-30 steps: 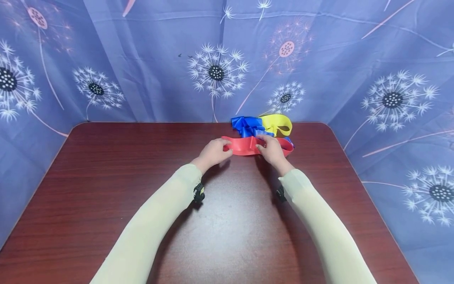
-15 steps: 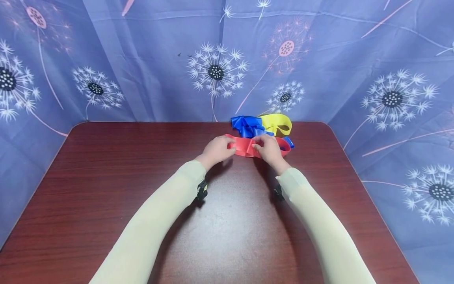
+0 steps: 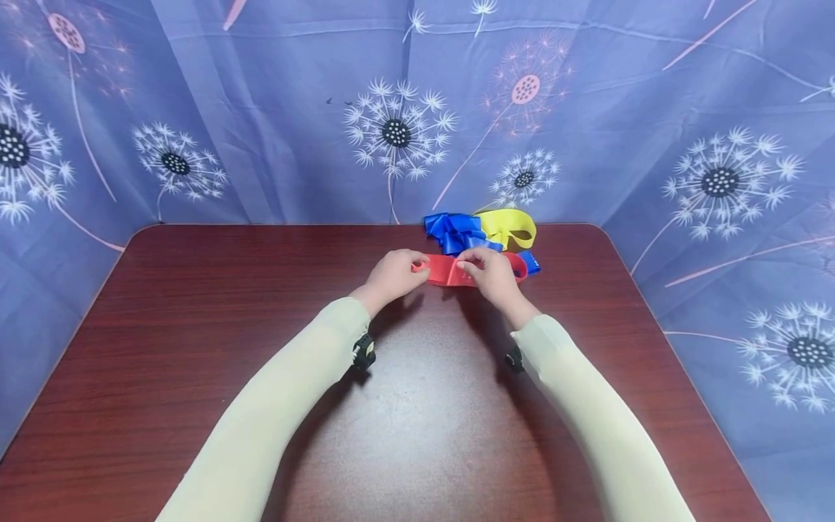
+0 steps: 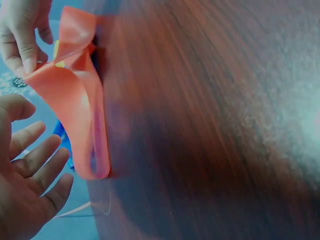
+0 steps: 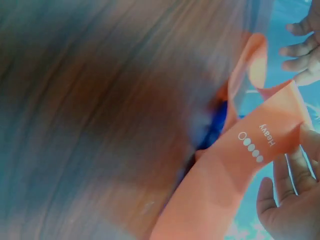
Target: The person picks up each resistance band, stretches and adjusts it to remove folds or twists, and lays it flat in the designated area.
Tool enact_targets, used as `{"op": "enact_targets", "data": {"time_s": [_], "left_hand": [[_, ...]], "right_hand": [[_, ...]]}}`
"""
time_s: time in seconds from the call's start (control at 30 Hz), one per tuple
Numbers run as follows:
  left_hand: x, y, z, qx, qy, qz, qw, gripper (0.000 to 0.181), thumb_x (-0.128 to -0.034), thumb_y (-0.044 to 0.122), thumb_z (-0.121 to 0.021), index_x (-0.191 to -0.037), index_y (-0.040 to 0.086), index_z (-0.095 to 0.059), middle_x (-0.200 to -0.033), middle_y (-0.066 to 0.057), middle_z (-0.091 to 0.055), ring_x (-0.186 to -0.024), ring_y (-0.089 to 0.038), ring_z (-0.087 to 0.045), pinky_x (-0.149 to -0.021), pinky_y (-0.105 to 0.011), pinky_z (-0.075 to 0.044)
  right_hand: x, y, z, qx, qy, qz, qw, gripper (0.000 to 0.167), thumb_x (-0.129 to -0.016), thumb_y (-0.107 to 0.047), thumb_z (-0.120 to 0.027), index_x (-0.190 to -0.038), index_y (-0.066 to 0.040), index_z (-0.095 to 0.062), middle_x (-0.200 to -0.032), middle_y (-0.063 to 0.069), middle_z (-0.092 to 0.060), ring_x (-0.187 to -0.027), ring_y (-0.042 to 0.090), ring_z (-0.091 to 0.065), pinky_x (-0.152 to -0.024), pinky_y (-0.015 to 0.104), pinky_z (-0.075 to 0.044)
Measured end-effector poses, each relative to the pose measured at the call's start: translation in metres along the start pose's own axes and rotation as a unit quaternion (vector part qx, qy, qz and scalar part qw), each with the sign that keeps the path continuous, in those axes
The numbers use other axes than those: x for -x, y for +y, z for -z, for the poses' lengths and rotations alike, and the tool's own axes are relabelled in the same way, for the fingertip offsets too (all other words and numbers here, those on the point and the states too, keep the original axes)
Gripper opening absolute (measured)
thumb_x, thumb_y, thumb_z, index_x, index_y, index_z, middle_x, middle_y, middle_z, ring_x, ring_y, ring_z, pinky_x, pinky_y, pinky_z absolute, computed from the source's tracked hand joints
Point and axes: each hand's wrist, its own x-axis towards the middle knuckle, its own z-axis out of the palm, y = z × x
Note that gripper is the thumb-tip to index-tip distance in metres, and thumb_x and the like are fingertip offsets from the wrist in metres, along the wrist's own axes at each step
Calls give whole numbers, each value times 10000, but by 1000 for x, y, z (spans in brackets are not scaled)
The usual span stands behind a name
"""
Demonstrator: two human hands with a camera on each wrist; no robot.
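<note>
In front of the crumpled glossy-blue band [image 3: 453,230], our flat red rubbery loop [image 3: 440,270] has edged leftward, apparently mid-adjustment, right hand [image 3: 497,279] pinching it, left hand [image 3: 393,275] spread.

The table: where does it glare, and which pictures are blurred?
Head view: glare on the table between the sleeves, dark shadows alongside; left wrist view: glare at the right edge, slightly soft; right wrist view: wood grain smeared, yet "Heavy" on the red band reads clearly.

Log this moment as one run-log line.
left hand: beside red band, holding nothing | right hand: pinches red band | yellow band: beside blue band
</note>
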Motion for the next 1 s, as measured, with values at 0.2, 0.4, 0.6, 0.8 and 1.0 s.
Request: {"op": "enact_targets", "data": {"time_s": [0.2,0.4,0.6,0.8,1.0], "left_hand": [[7,-5,4,863,163,-60,9961,362,-968,222,-635,-1279,50,-701,-1194,-153,-749,-1082,-285,-705,-983,-389,-555],[16,-6,6,1238,169,-7,9922,366,-957,248,-685,-1266,55,-710,-1156,-148,-764,-1017,-274,-739,-917,-368,-585],[30,-3,8,1338,107,-41,9909,388,-940,273,-725,-1261,55,-714,-1164,-141,-767,-1041,-273,-744,-936,-381,-583],[43,-3,11,1426,139,-60,9897,394,-926,251,-747,-1253,34,-716,-1160,-147,-768,-1035,-270,-732,-937,-382,-577],[57,-7,12,1534,254,-77,9878,382,-905,215,-763,-1231,19,-724,-1109,-147,-779,-970,-259,-730,-867,-337,-570]], "right_hand": [[7,-13,0,-163,-107,10,9998,199,-975,-151,-689,-1118,-22,-741,-1085,204,-739,-931,335,-640,-810,348,-504],[11,-23,-1,-272,-158,110,9994,197,-972,-157,-694,-1110,-25,-745,-1135,197,-747,-1029,351,-657,-881,431,-535],[17,-33,-4,-393,-175,318,9986,177,-957,-141,-712,-1086,-26,-750,-1118,190,-756,-1016,344,-682,-876,460,-568],[25,-39,-8,-376,-153,436,9982,171,-952,-141,-717,-1067,-18,-751,-1112,186,-761,-986,331,-688,-830,387,-558],[32,-44,-15,-462,-144,478,9977,166,-947,-141,-724,-1060,-23,-756,-1079,172,-772,-936,317,-677,-774,336,-527]]}}
